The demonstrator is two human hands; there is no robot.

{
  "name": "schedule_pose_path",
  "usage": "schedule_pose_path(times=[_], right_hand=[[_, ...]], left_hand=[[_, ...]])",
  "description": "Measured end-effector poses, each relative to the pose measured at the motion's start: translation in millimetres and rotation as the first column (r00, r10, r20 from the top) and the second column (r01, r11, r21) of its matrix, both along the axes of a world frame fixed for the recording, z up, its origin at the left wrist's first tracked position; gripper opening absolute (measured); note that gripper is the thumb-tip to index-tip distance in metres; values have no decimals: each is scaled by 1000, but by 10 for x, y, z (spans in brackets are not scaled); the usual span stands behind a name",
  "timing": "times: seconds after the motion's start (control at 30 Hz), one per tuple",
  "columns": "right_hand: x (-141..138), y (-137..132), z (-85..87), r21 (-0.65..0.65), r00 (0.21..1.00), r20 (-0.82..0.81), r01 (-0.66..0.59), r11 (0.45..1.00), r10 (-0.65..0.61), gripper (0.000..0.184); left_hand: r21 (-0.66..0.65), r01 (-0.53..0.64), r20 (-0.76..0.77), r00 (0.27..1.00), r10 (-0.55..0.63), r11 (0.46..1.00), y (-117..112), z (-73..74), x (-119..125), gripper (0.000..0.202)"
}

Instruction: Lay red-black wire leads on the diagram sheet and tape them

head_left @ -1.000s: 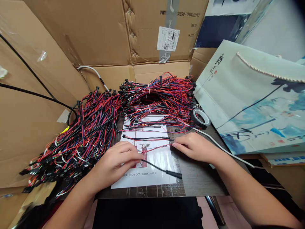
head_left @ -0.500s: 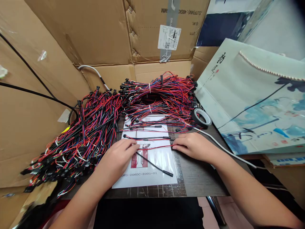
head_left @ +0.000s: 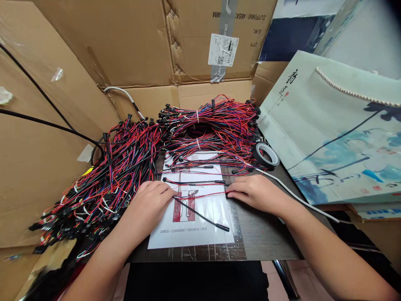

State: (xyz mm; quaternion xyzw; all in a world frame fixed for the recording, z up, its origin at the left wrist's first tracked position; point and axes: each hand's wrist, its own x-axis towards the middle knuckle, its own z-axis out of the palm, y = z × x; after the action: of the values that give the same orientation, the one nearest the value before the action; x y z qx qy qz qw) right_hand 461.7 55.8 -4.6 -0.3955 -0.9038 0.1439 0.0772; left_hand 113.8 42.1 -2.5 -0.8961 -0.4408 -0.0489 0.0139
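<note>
My left hand (head_left: 149, 207) rests on the left edge of a white printed template sheet (head_left: 194, 225), fingers curled and pinching the near end of a black cable (head_left: 200, 214) that runs diagonally to a plug at lower right. My right hand (head_left: 254, 192) lies at the sheet's right edge, its fingertips pinching the end of a thin red wire (head_left: 206, 194) stretched across the sheet. Several more wire assemblies lie in rows higher on the sheet.
A big heap of red, black and blue wire harnesses (head_left: 106, 179) fills the left; a tied bundle (head_left: 213, 125) sits behind the sheet. A tape roll (head_left: 265, 154) and a white cable (head_left: 300, 200) lie to the right. Cardboard boxes (head_left: 125, 46) and a paper gift bag (head_left: 338, 133) hem in the dark table (head_left: 260, 234).
My left hand has slid left and back off the sheet's middle, pulling the black cable's near end with it. My right hand has hardly moved.
</note>
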Motion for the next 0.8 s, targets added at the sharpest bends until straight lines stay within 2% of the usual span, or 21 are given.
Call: schedule_pose_path(times=[0.17, 0.27, 0.4, 0.5, 0.6, 0.8], right_hand=[[18, 6, 29, -32, 1000, -26, -2, 999, 1, 30], [24, 8, 39, -48, 1000, -21, 3, 999, -4, 28], [3, 0, 8, -35, 1000, 4, -5, 999, 6, 26], [-38, -6, -37, 6, 1000, 22, -4, 1000, 3, 26], [-71, -8, -68, 35, 1000, 21, -7, 999, 7, 25], [-90, -13, -89, 38, 1000, 4, 8, 999, -8, 25]], left_hand=[[137, 29, -28, 999, -26, 990, -6, -18, 11, 18], [161, 13, -25, 1000, -9, 987, -14, 16, 1, 16], [101, -16, -48, 999, 21, 995, -22, 67, 8, 17], [10, -23, -18, 1000, 23, 1000, -14, 96, 109, 21], [-84, 25, 0, 1000, -26, 996, 21, 101, 293, 23], [-106, 107, -114, 986, -119, 989, 121, 49, 569, 23]])
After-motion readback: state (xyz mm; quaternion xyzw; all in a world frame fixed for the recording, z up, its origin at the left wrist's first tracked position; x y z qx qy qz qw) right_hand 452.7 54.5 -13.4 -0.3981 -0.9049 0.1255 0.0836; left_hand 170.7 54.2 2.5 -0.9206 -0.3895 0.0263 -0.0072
